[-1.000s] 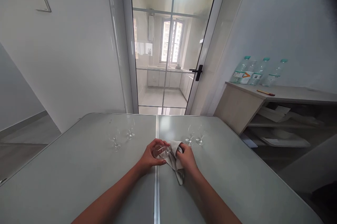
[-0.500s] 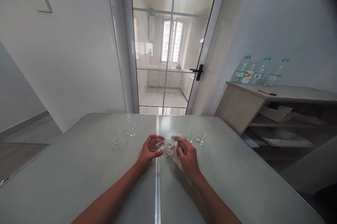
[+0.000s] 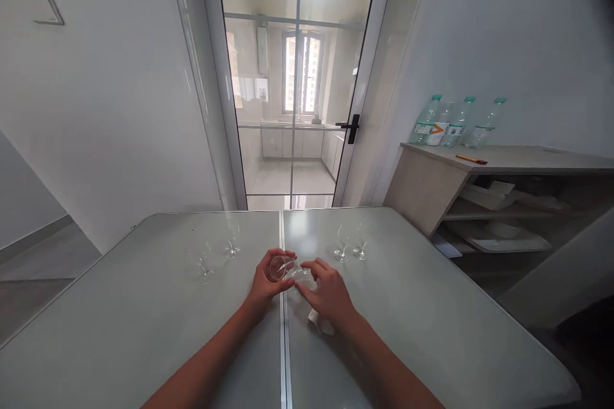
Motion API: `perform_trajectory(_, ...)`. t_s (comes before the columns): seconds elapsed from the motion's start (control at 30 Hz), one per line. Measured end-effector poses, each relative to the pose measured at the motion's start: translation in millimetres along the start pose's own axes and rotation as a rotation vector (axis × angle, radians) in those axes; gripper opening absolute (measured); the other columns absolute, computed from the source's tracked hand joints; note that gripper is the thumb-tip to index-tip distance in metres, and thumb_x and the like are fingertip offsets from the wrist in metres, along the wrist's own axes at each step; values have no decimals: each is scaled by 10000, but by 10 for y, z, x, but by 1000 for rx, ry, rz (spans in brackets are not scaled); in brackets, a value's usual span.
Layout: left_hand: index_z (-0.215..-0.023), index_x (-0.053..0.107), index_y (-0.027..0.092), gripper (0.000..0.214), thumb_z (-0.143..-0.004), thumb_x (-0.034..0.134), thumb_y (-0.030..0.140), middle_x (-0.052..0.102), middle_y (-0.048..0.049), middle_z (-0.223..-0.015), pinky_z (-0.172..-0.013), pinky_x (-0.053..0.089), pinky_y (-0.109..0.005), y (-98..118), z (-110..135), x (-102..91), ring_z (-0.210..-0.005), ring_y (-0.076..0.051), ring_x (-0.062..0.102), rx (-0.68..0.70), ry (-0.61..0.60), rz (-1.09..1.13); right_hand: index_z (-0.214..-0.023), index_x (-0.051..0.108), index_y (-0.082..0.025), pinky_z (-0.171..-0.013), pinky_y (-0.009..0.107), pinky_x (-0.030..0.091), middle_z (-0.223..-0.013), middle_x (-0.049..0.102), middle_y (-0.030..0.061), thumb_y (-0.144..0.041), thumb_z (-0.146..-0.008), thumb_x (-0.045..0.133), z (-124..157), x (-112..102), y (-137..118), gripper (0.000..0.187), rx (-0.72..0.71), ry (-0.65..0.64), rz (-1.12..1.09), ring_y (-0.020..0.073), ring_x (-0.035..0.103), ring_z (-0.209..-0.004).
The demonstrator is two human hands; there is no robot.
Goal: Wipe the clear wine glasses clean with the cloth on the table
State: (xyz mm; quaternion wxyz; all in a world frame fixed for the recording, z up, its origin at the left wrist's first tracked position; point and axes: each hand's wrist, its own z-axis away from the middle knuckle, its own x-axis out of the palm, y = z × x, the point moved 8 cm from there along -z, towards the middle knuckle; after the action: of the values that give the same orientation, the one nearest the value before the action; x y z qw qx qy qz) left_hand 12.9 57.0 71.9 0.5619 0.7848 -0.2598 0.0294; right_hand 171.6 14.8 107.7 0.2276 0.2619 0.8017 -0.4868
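My left hand [image 3: 263,282] is closed round the bowl of a clear wine glass [image 3: 279,266], held tipped on its side above the grey table [image 3: 144,332]. My right hand [image 3: 329,294] reaches to the glass's stem end, thumb and fingers pinched on it. A light cloth [image 3: 320,322] lies on the table under my right wrist, mostly hidden by the hand.
Two empty wine glasses [image 3: 205,262] [image 3: 233,242] stand left of my hands, and two more [image 3: 342,246] [image 3: 361,244] stand to the right. A seam [image 3: 282,345] splits the table. Beyond are a glass door [image 3: 297,76] and a shelf unit [image 3: 503,162] with water bottles [image 3: 458,121].
My right hand has let the cloth drop from the glass onto the table and now pinches the glass's stem end. The camera has shifted slightly right and down.
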Motion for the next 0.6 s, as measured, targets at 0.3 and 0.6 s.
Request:
perform_trajectory(0.3, -1259, 604, 261, 820, -542, 980, 394, 571, -171, -1419, -1132, 384, -533, -160, 49, 236, -1385, -378, 468, -60, -266, 45, -725, 723, -217, -619, 273, 333, -749, 730, 60, -200, -848, 594, 34, 177, 175, 178, 103, -132, 369, 190, 636, -682)
perform_trajectory(0.6, -1252, 594, 249, 504, -870, 687, 563, 579, -102, -1142, -882, 481, -379, -82, 11, 121, -991, -231, 555, -104, -140, -21, -793, 781, -169, -535, 239, 392, -554, 674, 34, -436, -924, 524, -73, -930, 666, 393, 356, 426, 100, 182, 621, -522)
